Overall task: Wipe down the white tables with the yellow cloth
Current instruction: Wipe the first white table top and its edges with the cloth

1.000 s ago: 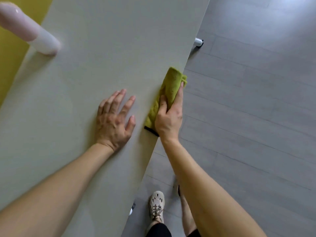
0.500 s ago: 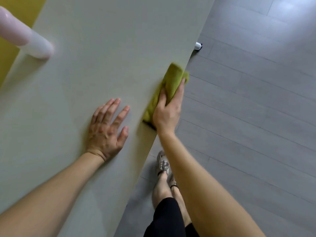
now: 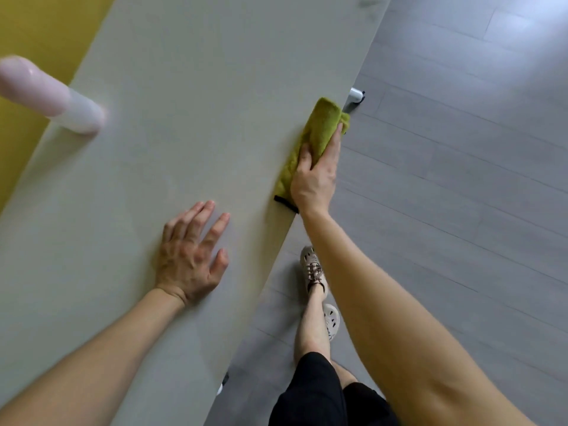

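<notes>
The white table (image 3: 199,87) runs diagonally from bottom left to top right. A folded yellow-green cloth (image 3: 323,126) lies over the table's right edge. My right hand (image 3: 313,179) grips the cloth, thumb on the tabletop side and fingers down the edge side. My left hand (image 3: 190,256) rests flat on the tabletop to the left and nearer, fingers spread and holding nothing.
A blurred pink and white bottle (image 3: 52,95) stands near the table's left edge. A white table foot (image 3: 356,95) shows beyond the cloth. Grey plank floor (image 3: 461,179) lies to the right, my feet (image 3: 313,265) beside the table. A yellow surface (image 3: 30,26) lies at far left.
My right hand has slid the cloth farther along the table's right edge. My left hand has stayed flat on the table but trails behind. My feet have stepped forward.
</notes>
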The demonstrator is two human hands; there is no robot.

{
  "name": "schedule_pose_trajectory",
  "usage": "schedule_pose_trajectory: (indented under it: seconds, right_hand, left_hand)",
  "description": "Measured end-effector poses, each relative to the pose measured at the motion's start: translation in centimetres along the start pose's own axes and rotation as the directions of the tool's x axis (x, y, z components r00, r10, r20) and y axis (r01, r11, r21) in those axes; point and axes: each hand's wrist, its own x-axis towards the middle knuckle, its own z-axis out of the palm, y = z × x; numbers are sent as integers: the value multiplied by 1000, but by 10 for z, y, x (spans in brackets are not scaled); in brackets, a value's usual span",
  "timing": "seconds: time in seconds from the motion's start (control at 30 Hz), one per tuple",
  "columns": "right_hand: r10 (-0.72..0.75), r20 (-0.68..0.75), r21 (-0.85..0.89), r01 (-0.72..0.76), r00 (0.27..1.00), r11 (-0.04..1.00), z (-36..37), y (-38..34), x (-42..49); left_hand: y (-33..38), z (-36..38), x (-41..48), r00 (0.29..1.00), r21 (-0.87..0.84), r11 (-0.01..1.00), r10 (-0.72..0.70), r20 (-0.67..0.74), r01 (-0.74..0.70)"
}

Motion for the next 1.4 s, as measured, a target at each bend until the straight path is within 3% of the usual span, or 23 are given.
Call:
schedule_pose_trajectory:
  seconds: [0.13, 0.23, 0.4, 0.47, 0.57, 0.67, 0.8, 0.9, 1.03, 1.1, 1.27, 1.4]
  right_hand:
    - [-11, 188, -2, 11, 982, 1000, -9, 38, -112]
    - [20, 279, -25, -13, 960, 1000, -23, 36, -99]
    - [0, 13, -7, 0, 1000, 1000, -10, -23, 111]
    - [-14, -32, -3, 14, 999, 1000, -13, -39, 173]
    - [-12, -30, 0, 12, 999, 1000, -16, -39, 186]
    - [8, -18, 20, -8, 1000, 1000, -15, -24, 138]
    - [-73, 82, -11, 74, 994, 997, -16, -7, 88]
    - [-81, 124, -24, 84, 989, 996, -21, -18, 144]
    - [-28, -9, 12, 28, 1000, 1000, -18, -65, 282]
    - [-69, -17, -37, 69, 997, 997, -19, -78, 326]
    - [-184, 269, -210, 244, 945, 947, -56, -73, 347]
    - [-74, 619, -410, 402, 782, 819, -76, -104, 390]
  left_hand:
    - [-2, 1, 59, 995, -21, 997, -72, -63, 71]
    - [6, 8, 137, 995, -73, 997, -22, -96, 16]
    - [16, 28, 262, 988, -136, 991, -12, -155, -9]
    - [19, 37, 309, 988, -165, 986, -31, -153, 6]
    - [24, 45, 380, 982, -200, 979, -71, -173, 35]
    - [29, 47, 443, 971, -212, 970, -160, -180, 121]
    - [26, 67, 468, 969, -140, 974, -197, -149, 177]
    - [26, 74, 460, 967, -120, 976, -198, -162, 180]
    - [29, 68, 459, 960, -117, 974, -212, -185, 193]
    - [31, 67, 459, 952, -107, 968, -242, -188, 225]
    - [33, 65, 455, 816, -42, 839, -538, -213, 542]
    - [35, 68, 454, 806, -37, 830, -550, -218, 557]
